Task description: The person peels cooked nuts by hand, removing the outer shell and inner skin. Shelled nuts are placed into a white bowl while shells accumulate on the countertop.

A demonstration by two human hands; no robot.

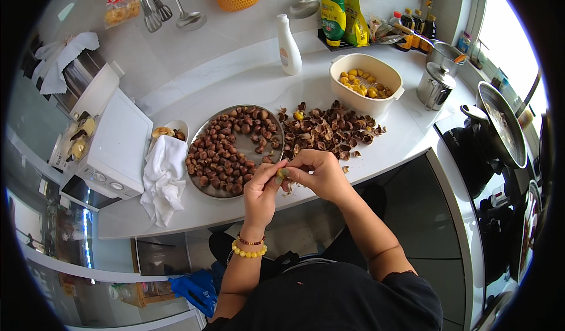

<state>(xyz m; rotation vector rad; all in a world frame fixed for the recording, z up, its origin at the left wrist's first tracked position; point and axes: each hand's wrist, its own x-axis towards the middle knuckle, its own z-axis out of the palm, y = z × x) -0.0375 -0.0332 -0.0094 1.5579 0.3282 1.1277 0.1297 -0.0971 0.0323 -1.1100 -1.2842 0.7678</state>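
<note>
Between the fingertips of my left hand (261, 189) and my right hand (324, 174) is a partly peeled chestnut (281, 172), its yellow flesh showing. Both hands pinch it just over the front of the counter. To the left, a round metal tray (248, 144) holds many brown chestnuts (216, 154) in their shells. A heap of broken chestnut shells (329, 130) lies on the counter right of the tray. Behind the heap stands a cream plastic basin (366, 97) with peeled yellow chestnuts (357, 81) inside. Small crumbs lie beneath my fingers.
A crumpled white cloth (164, 176) and a small bowl (180, 128) sit left of the tray, beside a white countertop appliance (121, 141). A white bottle (289, 48) stands at the back. On the right are a metal pitcher (435, 88) and a pan (503, 125) on the stove.
</note>
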